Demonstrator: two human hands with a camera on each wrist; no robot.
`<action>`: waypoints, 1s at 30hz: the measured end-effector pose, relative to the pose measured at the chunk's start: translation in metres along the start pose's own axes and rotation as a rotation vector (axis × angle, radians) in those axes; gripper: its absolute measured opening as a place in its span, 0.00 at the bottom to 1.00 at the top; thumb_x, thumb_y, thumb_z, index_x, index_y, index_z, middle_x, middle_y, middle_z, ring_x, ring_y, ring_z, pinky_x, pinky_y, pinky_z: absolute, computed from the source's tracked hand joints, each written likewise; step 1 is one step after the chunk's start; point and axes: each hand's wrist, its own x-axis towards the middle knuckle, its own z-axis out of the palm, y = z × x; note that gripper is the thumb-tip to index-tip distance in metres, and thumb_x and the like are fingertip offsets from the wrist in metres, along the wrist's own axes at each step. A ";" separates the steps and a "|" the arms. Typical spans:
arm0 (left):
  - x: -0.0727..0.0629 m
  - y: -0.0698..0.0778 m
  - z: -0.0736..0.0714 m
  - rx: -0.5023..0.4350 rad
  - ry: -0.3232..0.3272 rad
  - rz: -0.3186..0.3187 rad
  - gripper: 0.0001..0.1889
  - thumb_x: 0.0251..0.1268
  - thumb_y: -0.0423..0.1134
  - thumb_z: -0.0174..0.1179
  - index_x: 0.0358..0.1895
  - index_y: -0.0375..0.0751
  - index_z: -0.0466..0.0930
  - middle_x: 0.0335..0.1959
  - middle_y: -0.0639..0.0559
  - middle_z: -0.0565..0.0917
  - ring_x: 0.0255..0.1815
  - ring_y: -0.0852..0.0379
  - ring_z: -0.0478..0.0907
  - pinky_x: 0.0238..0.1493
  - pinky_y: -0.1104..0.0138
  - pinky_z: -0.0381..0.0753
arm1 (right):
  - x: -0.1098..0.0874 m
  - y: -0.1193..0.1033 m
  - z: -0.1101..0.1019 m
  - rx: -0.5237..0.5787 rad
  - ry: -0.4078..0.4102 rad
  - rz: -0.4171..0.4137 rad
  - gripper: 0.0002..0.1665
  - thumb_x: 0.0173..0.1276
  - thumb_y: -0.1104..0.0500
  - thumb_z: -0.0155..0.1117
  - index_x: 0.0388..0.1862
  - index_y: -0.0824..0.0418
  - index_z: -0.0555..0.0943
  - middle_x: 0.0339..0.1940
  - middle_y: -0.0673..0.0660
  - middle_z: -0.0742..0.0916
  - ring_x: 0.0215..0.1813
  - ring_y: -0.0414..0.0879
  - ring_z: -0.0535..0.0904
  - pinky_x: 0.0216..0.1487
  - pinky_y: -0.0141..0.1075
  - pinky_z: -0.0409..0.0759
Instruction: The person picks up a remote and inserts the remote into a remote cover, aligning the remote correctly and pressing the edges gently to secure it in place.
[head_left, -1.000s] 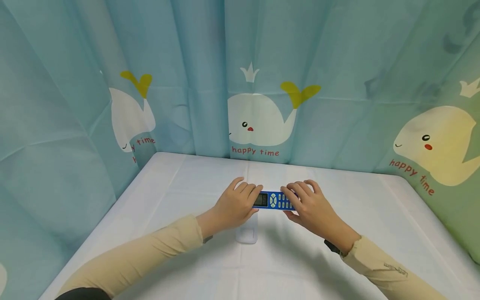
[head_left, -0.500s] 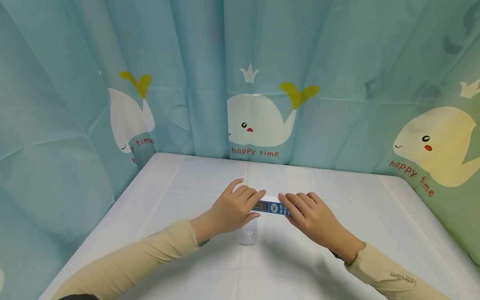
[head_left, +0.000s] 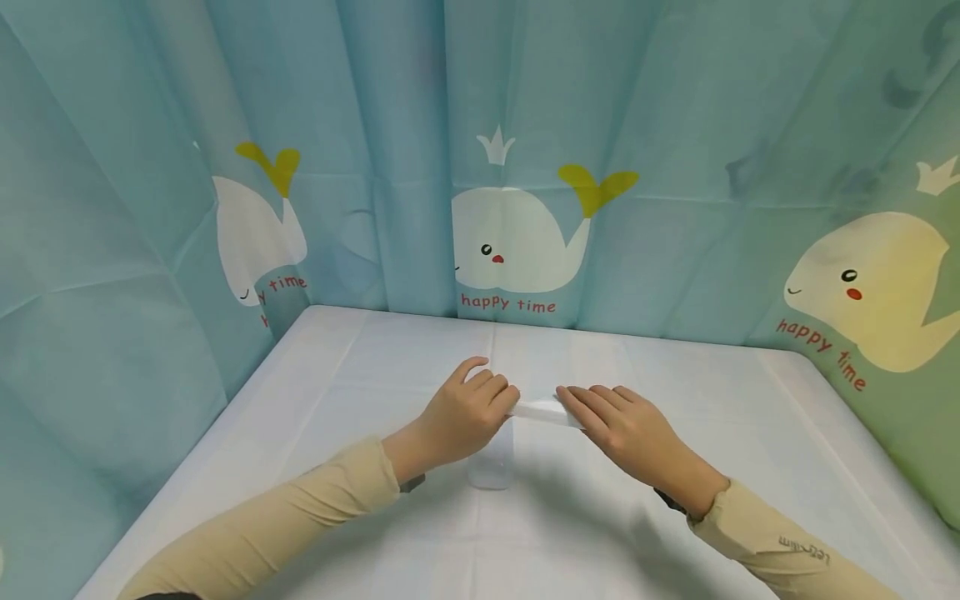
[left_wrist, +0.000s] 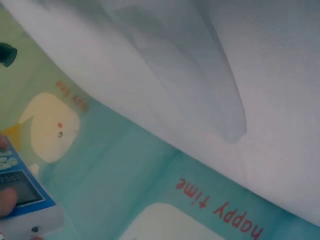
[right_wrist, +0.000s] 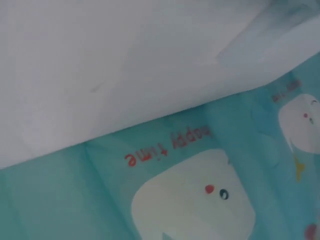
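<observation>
A remote control (head_left: 546,412) is held level above the table, its white side toward me in the head view. My left hand (head_left: 459,419) grips its left end and my right hand (head_left: 626,433) grips its right end, so both ends are hidden. In the left wrist view, the remote's blue face (left_wrist: 42,204) with a dark screen and pale buttons shows at the left edge, a fingertip (left_wrist: 7,200) over the screen. Below the left hand lies a clear plastic case (head_left: 489,473) with rounded corners. In the right wrist view the remote is out of sight.
A white cloth covers the table (head_left: 420,542). Light blue curtains (head_left: 405,167) printed with whales stand along its back and sides. Shadows of both arms fall across the cloth.
The remote has been tipped over between my hands: its blue keypad faced the head camera, then narrowed, and now the white side shows. My right hand has dropped slightly.
</observation>
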 end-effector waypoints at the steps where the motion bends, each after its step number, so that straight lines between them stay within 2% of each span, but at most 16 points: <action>1: 0.000 0.000 -0.001 -0.047 -0.054 -0.019 0.12 0.51 0.44 0.68 0.37 0.45 0.79 0.31 0.56 0.83 0.33 0.60 0.80 0.53 0.62 0.76 | -0.001 0.001 0.001 -0.020 0.035 -0.027 0.20 0.77 0.60 0.40 0.49 0.67 0.80 0.38 0.57 0.88 0.33 0.47 0.83 0.30 0.36 0.80; 5: 0.002 -0.001 -0.007 -0.292 -0.308 -0.110 0.24 0.57 0.53 0.63 0.54 0.44 0.76 0.45 0.55 0.82 0.48 0.59 0.79 0.56 0.63 0.74 | -0.005 0.008 0.004 -0.131 0.150 -0.143 0.15 0.72 0.68 0.47 0.50 0.65 0.80 0.41 0.58 0.88 0.32 0.48 0.83 0.27 0.37 0.78; 6: 0.003 -0.002 -0.008 -0.346 -0.354 -0.131 0.26 0.58 0.54 0.62 0.56 0.43 0.75 0.47 0.55 0.81 0.49 0.58 0.78 0.57 0.64 0.73 | -0.006 0.009 0.005 -0.152 0.169 -0.162 0.15 0.71 0.69 0.48 0.50 0.65 0.80 0.41 0.58 0.88 0.32 0.48 0.83 0.27 0.37 0.78; 8: 0.004 -0.003 -0.009 -0.412 -0.396 -0.154 0.27 0.59 0.54 0.61 0.57 0.42 0.74 0.48 0.54 0.81 0.50 0.58 0.77 0.58 0.63 0.72 | -0.007 0.010 0.005 -0.186 0.181 -0.182 0.15 0.70 0.70 0.49 0.50 0.64 0.79 0.41 0.58 0.88 0.31 0.48 0.84 0.27 0.37 0.78; 11: 0.005 -0.002 -0.007 -0.379 -0.393 -0.152 0.26 0.58 0.55 0.61 0.55 0.43 0.74 0.47 0.55 0.80 0.50 0.58 0.77 0.60 0.62 0.71 | -0.006 0.007 0.004 -0.139 0.107 -0.138 0.15 0.72 0.68 0.46 0.49 0.64 0.80 0.41 0.58 0.88 0.32 0.48 0.83 0.28 0.37 0.79; 13: 0.004 0.001 -0.006 -0.322 -0.370 -0.139 0.26 0.57 0.56 0.62 0.54 0.44 0.74 0.47 0.55 0.80 0.50 0.58 0.77 0.61 0.60 0.70 | -0.006 0.003 0.002 -0.066 0.002 -0.067 0.14 0.67 0.66 0.56 0.51 0.65 0.79 0.41 0.58 0.88 0.33 0.48 0.83 0.30 0.38 0.79; 16: 0.003 0.006 -0.005 -0.208 -0.304 -0.102 0.27 0.53 0.57 0.64 0.53 0.44 0.74 0.46 0.55 0.80 0.49 0.58 0.77 0.60 0.59 0.71 | -0.004 -0.004 0.000 0.020 -0.158 0.049 0.31 0.52 0.59 0.72 0.55 0.66 0.76 0.40 0.57 0.85 0.34 0.47 0.82 0.31 0.37 0.80; 18: 0.002 0.009 -0.003 -0.154 -0.253 -0.082 0.29 0.50 0.57 0.66 0.52 0.44 0.75 0.45 0.55 0.80 0.48 0.58 0.77 0.59 0.60 0.72 | -0.002 -0.009 0.000 0.058 -0.215 0.101 0.43 0.40 0.53 0.79 0.57 0.67 0.74 0.38 0.55 0.83 0.32 0.46 0.81 0.29 0.36 0.80; 20: 0.000 0.010 -0.002 -0.116 -0.216 -0.066 0.30 0.47 0.57 0.68 0.51 0.44 0.76 0.44 0.56 0.80 0.47 0.58 0.77 0.57 0.62 0.73 | -0.001 -0.013 0.002 0.074 -0.240 0.130 0.38 0.54 0.46 0.71 0.57 0.67 0.74 0.36 0.54 0.81 0.29 0.44 0.78 0.28 0.34 0.79; 23: -0.002 0.009 0.001 -0.116 -0.197 -0.051 0.30 0.45 0.57 0.69 0.51 0.45 0.76 0.44 0.56 0.80 0.47 0.59 0.77 0.55 0.64 0.73 | -0.001 -0.018 0.006 0.095 -0.254 0.170 0.34 0.70 0.40 0.48 0.57 0.67 0.74 0.33 0.54 0.80 0.26 0.44 0.76 0.25 0.33 0.77; 24: -0.003 0.008 0.002 -0.127 -0.202 -0.050 0.31 0.46 0.57 0.69 0.52 0.45 0.75 0.45 0.56 0.80 0.48 0.58 0.77 0.55 0.64 0.73 | -0.001 -0.020 0.006 0.098 -0.260 0.186 0.35 0.72 0.39 0.43 0.56 0.68 0.74 0.33 0.54 0.80 0.26 0.44 0.76 0.25 0.33 0.78; 25: -0.004 0.006 0.004 -0.140 -0.216 -0.052 0.31 0.47 0.56 0.69 0.53 0.45 0.75 0.46 0.55 0.80 0.48 0.58 0.77 0.55 0.64 0.73 | -0.001 -0.021 0.007 0.098 -0.269 0.203 0.35 0.72 0.39 0.42 0.55 0.68 0.74 0.33 0.54 0.81 0.26 0.44 0.77 0.25 0.34 0.78; 28: -0.009 -0.001 0.010 -0.175 -0.313 -0.084 0.32 0.49 0.55 0.68 0.57 0.44 0.73 0.49 0.53 0.79 0.51 0.56 0.76 0.56 0.64 0.73 | -0.003 -0.023 0.008 0.105 -0.298 0.254 0.33 0.64 0.43 0.60 0.52 0.70 0.74 0.33 0.56 0.82 0.26 0.45 0.78 0.25 0.34 0.78; 30: -0.014 -0.007 0.014 -0.195 -0.422 -0.121 0.31 0.52 0.55 0.66 0.57 0.45 0.72 0.50 0.52 0.79 0.52 0.55 0.76 0.57 0.63 0.73 | -0.005 -0.025 0.010 0.115 -0.322 0.282 0.35 0.53 0.46 0.71 0.50 0.70 0.75 0.33 0.56 0.83 0.25 0.44 0.78 0.24 0.33 0.78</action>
